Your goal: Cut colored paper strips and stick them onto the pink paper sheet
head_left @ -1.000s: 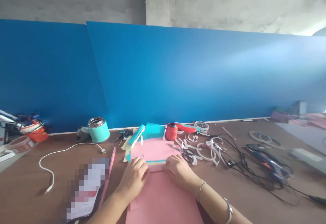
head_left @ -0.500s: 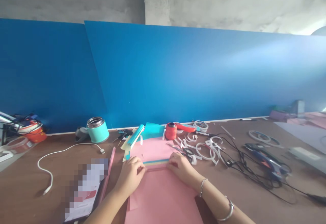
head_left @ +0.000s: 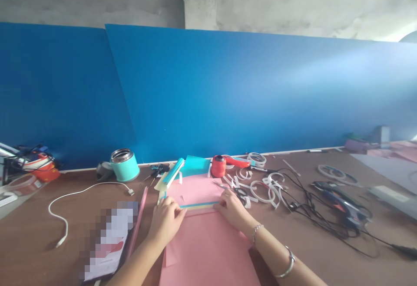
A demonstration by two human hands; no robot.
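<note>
A large sheet of pink paper [head_left: 208, 251] lies in front of me, with a folded or raised band across its far end. My left hand [head_left: 167, 220] is closed on the left end of that band, thumb and fingers together. My right hand [head_left: 233, 210], with a bracelet and a bangle at the wrist, pinches the right end. Just beyond the band lies more pink paper [head_left: 198, 190], edged with blue and cream strips. Scissors [head_left: 239, 194] rest beside my right fingers. What lies under my fingertips is hidden.
Left are a phone [head_left: 110, 242], a white cable [head_left: 67, 197] and a turquoise cup [head_left: 125, 166]. Behind stand a rolled turquoise sheet [head_left: 174, 174] and a red object [head_left: 218, 166]. Right are white strip coils [head_left: 263, 191], black cords and a blue tool [head_left: 347, 205].
Both hands stay on the far band of the pink paper. My fingers shift slightly, and the blue strip beyond the band shows a little more.
</note>
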